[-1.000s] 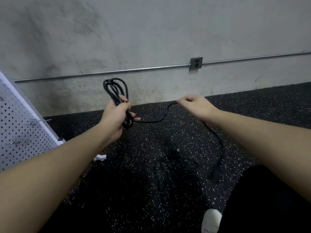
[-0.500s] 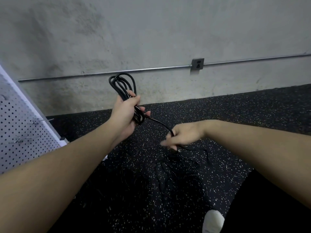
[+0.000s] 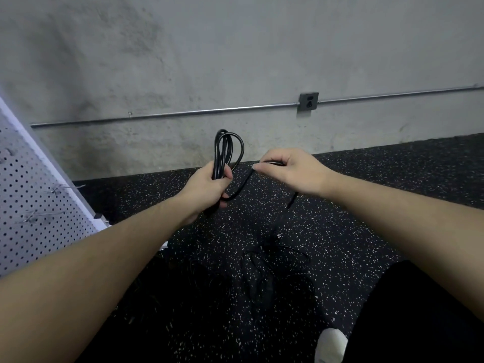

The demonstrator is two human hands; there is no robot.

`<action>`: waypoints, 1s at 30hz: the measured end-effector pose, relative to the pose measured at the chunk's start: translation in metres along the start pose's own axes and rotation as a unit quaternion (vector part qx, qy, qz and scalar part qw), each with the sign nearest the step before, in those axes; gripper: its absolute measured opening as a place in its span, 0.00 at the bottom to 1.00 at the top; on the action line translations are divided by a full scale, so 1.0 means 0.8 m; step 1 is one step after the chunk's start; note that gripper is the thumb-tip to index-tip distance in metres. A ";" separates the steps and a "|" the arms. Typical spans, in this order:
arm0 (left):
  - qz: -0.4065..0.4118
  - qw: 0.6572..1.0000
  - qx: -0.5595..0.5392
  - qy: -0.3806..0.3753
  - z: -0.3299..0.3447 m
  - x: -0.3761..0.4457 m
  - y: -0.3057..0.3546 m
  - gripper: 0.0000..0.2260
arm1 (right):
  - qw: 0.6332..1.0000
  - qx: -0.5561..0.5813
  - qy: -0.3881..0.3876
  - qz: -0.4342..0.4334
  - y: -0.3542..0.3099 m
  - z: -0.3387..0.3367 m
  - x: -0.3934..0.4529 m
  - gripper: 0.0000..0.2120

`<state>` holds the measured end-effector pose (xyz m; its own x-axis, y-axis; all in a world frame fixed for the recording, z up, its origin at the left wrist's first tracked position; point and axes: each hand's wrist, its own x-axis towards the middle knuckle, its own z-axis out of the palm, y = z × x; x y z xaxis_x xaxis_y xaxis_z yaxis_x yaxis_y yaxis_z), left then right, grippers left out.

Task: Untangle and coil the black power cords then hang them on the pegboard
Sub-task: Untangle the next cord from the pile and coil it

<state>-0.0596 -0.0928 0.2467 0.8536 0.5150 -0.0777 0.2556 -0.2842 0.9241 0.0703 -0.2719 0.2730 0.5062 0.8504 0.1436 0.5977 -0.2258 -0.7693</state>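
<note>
A person's left hand [image 3: 209, 187] grips a half-wound black power cord [image 3: 227, 153] above the floor [image 3: 366, 205] while the right hand [image 3: 290, 171] pinches its slack; the trailing end could snag the cords [image 3: 272, 260] tangled below, loosening the coil.

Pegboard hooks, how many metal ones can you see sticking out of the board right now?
2 on the pegboard: an upper hook near its right edge, and a lower hook further left. The board runs out of frame, so more may be hidden.
</note>
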 end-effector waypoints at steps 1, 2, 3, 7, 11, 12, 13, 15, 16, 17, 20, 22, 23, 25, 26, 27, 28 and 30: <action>-0.008 1.000 -0.010 -0.013 -0.001 -0.001 -0.001 0.05 | 1.000 0.011 0.007 0.005 0.000 -0.002 -0.001 0.12; -0.011 0.999 -0.016 -0.028 -0.002 -0.003 -0.001 0.05 | 1.000 0.024 0.017 0.012 0.002 -0.004 -0.001 0.13; -0.011 0.999 -0.020 -0.045 -0.003 -0.005 -0.001 0.06 | 0.999 0.029 0.025 0.016 0.003 -0.006 -0.002 0.14; -0.004 0.994 -0.043 -0.098 0.002 -0.011 -0.002 0.07 | 0.998 0.000 0.048 0.030 0.004 -0.010 -0.002 0.21; -0.001 0.993 -0.067 -0.097 0.004 -0.012 0.010 0.04 | 0.998 0.004 0.058 0.031 -0.002 -0.015 0.002 0.22; -0.001 0.993 -0.048 -0.105 0.003 -0.012 0.012 0.08 | 0.998 0.001 0.052 0.028 -0.004 -0.016 0.002 0.21; 0.004 0.993 -0.012 -0.119 0.003 -0.012 0.013 0.12 | 0.999 -0.008 0.037 0.021 -0.005 -0.016 0.002 0.19; 0.018 0.984 0.077 -0.161 0.005 -0.013 0.012 0.17 | 0.999 -0.033 -0.010 0.012 -0.008 -0.017 0.000 0.15; 0.016 0.977 0.111 -0.183 0.006 -0.012 0.010 0.16 | 0.999 -0.039 -0.033 0.009 -0.011 -0.018 -0.002 0.14; 0.012 0.970 0.140 -0.200 0.007 -0.012 0.008 0.14 | 0.998 -0.041 -0.050 0.007 -0.013 -0.018 -0.002 0.13; 0.016 0.950 0.207 -0.236 0.007 -0.010 0.007 0.05 | 0.997 -0.069 -0.042 -0.015 -0.015 -0.014 0.001 0.10; 0.031 0.940 0.221 -0.257 0.012 -0.015 0.013 0.02 | 0.997 -0.065 -0.010 -0.027 -0.015 -0.009 0.005 0.08; 0.047 0.936 0.224 -0.269 0.015 -0.016 0.015 0.07 | 0.997 -0.066 0.004 -0.030 -0.015 -0.007 0.007 0.08; 0.074 0.930 0.213 -0.290 0.020 -0.019 0.017 0.14 | 0.999 -0.046 0.013 -0.025 -0.014 -0.005 0.009 0.11; 0.077 0.931 0.200 -0.295 0.021 -0.020 0.016 0.15 | 1.000 -0.008 0.008 -0.012 -0.013 -0.004 0.008 0.12; 0.074 0.933 0.188 -0.297 0.020 -0.020 0.014 0.15 | 1.000 0.031 0.002 0.003 -0.011 -0.004 0.007 0.14; 0.070 0.936 0.177 -0.295 0.018 -0.020 0.012 0.14 | 0.998 0.064 -0.003 0.022 -0.009 -0.005 0.006 0.14; 0.072 0.939 0.173 -0.287 0.016 -0.018 0.010 0.13 | 0.993 0.102 -0.016 0.056 -0.007 -0.005 0.005 0.12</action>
<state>-0.0643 -0.1129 0.2504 0.9695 -0.0414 -0.2415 0.1659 -0.6149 0.7710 0.0710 -0.2691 0.2804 0.5410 0.8404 0.0321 0.3975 -0.2219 -0.8904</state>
